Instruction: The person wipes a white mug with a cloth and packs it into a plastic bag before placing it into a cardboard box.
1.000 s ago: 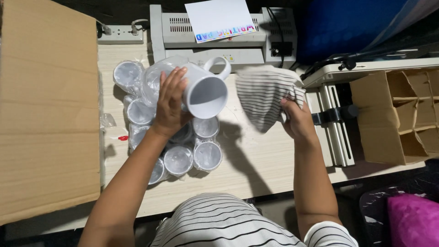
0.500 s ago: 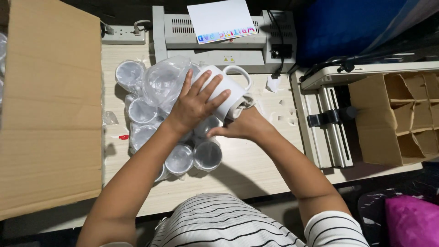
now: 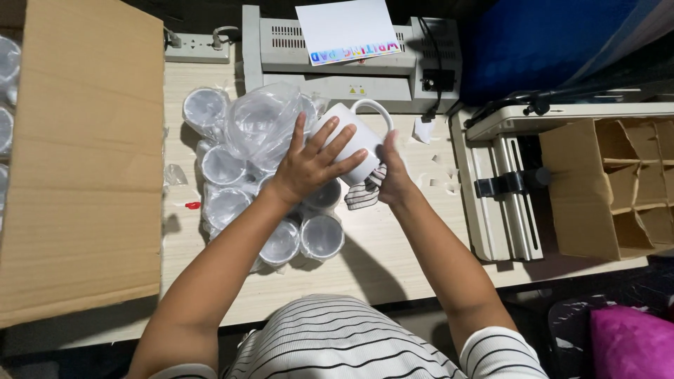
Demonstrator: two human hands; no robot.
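A white mug (image 3: pixel 356 132) with its handle up is held over the wooden table (image 3: pixel 393 238). My left hand (image 3: pixel 314 158) grips its side, fingers spread over the body. My right hand (image 3: pixel 391 175) presses a striped cloth (image 3: pixel 364 193) into the mug's mouth, most of the cloth hidden inside. A clear plastic bag (image 3: pixel 261 123) lies just left of the mug. Several white mugs (image 3: pixel 323 235) stand mouth-up on the table below my left arm.
A large cardboard box flap (image 3: pixel 84 161) covers the left side. A grey laminator (image 3: pixel 337 67) with a white sheet (image 3: pixel 347 28) sits at the back, beside a power strip (image 3: pixel 200 45). A paper trimmer (image 3: pixel 502 189) and a divided carton (image 3: pixel 618 189) stand at the right.
My right hand brought the striped cloth from the right over to the mug and pushed it into the mouth. My left hand turned the mug, handle now up.
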